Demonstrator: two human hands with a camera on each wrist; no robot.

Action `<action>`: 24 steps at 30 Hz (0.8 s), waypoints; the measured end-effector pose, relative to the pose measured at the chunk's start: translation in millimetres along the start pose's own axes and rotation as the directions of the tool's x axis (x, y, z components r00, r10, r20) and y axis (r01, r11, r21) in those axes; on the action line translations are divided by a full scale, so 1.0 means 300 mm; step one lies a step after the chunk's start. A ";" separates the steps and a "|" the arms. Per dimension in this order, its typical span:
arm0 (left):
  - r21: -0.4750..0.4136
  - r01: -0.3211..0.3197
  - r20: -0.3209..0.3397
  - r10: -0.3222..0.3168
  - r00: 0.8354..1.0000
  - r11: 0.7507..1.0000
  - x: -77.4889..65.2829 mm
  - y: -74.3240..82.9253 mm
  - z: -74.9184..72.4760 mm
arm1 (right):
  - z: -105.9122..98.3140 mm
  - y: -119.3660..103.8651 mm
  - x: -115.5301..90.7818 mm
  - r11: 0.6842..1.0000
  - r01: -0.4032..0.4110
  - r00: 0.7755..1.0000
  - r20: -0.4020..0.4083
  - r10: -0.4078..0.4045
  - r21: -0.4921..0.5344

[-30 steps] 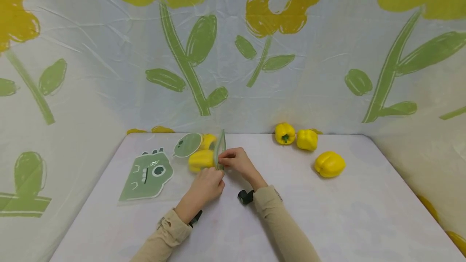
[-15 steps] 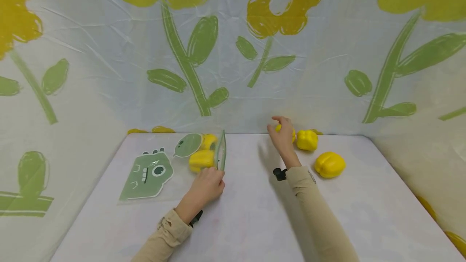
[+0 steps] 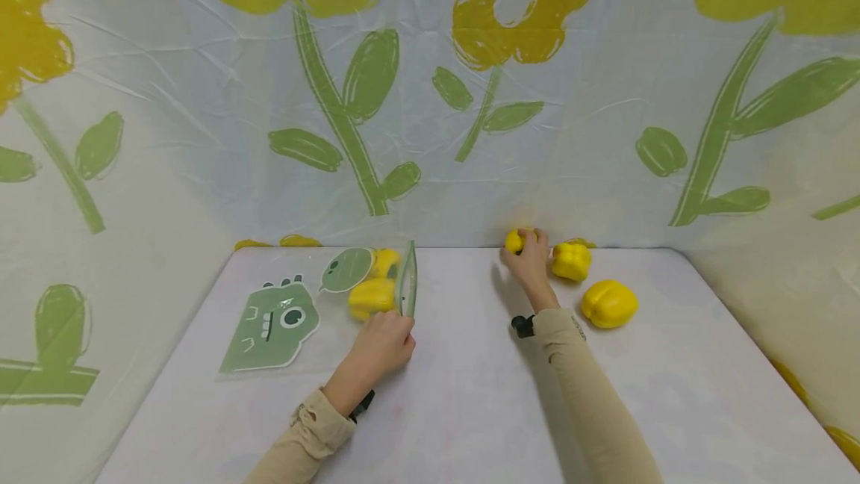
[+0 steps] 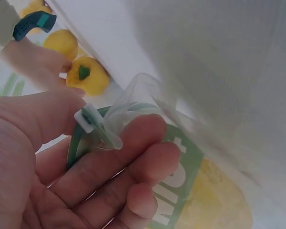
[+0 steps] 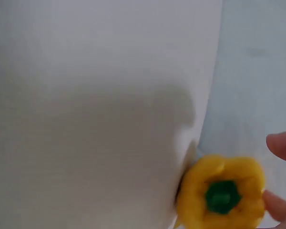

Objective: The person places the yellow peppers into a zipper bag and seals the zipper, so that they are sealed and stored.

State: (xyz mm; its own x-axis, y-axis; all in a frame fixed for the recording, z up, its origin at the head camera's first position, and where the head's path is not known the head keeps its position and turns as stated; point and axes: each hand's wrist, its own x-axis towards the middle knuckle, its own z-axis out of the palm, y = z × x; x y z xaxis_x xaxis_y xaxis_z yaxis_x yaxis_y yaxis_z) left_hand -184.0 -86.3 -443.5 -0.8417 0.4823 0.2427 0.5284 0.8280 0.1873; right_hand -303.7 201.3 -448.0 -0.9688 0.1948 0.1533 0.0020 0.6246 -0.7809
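A clear zip bag (image 3: pixel 336 346) with a green cartoon monster lies on the left of the table, its mouth facing right. Inside it are two yellow bell peppers (image 3: pixel 372 297). My left hand (image 3: pixel 381 342) pinches the bag's near mouth corner between thumb and forefinger; a small white zip end (image 4: pixel 85 120) shows by the thumb. At the back wall my right hand (image 3: pixel 529 266) reaches over another yellow bell pepper (image 5: pixel 195 188) with a green stem. Its fingers are spread, one fingertip right at the pepper's side and another apart from it.
Two more yellow bell peppers stand to the right: one (image 3: pixel 571 262) close beside my right hand, the other (image 3: pixel 609 304) nearer the front. A flower-printed curtain (image 3: pixel 430 193) rises along the table's (image 3: pixel 463 409) back edge.
My right hand has left the bag's mouth and moved right and back to the pepper by the curtain. The neighbouring pepper has shifted slightly right. My left hand stays on the bag.
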 end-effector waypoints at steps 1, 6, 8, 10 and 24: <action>0.001 0.000 0.001 0.000 1.000 1.000 0.000 0.000 0.001 | 0.001 0.008 -0.003 1.000 -0.007 1.000 0.011 0.007 0.008; 0.000 0.003 0.009 -0.003 1.000 1.000 0.002 -0.001 0.005 | 0.016 0.041 -0.014 0.999 -0.014 0.996 0.087 0.010 0.048; 0.001 0.004 0.012 -0.004 1.000 1.000 0.003 -0.001 0.005 | 0.024 0.047 -0.020 0.998 -0.003 0.993 0.116 -0.004 0.057; -0.001 0.008 0.013 -0.008 1.000 1.000 0.003 -0.001 0.005 | 0.032 0.047 -0.029 0.998 0.000 0.990 0.144 -0.009 0.063; -0.003 -0.005 -0.003 0.005 1.000 1.000 0.004 -0.004 0.005 | 0.054 -0.012 -0.149 0.988 0.045 0.961 0.264 -0.084 0.150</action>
State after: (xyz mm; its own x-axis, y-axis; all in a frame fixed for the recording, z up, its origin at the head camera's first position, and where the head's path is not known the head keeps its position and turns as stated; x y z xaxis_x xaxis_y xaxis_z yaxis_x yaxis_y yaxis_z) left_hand -185.6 -86.3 -444.8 -0.8389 0.4851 0.2469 0.5327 0.8250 0.1888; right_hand -264.5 178.0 -461.9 -0.9965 -0.0648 0.0534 -0.0792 0.5126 -0.8549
